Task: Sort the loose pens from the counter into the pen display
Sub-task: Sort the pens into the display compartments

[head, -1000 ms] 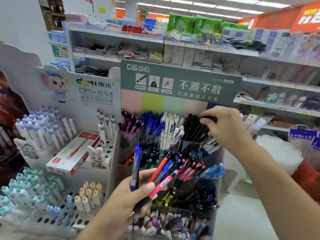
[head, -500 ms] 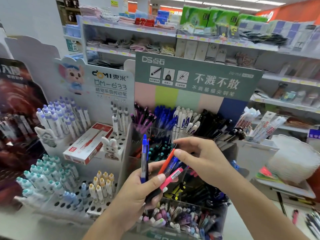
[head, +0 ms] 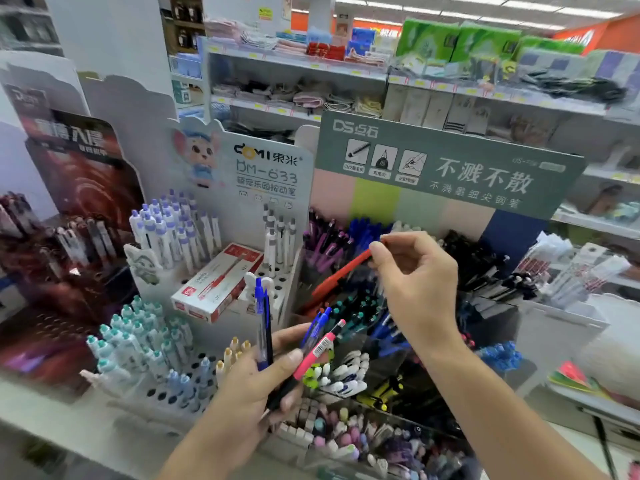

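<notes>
Head view: the right hand point(head: 417, 282) pinches a slim red pen point(head: 341, 275) by its top end, slanted above the tiered pen display point(head: 433, 178); at seven o'clock, the left hand point(head: 256, 386) grips three glossy plastic pens point(head: 313, 344), fanned upward.

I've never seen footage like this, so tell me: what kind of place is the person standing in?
Most likely a shop, at its stationery section. Pen display racks hold rows of pens sorted by colour, a green sign advertises them, and shelves behind carry packaged goods with yellow price tags.
</notes>
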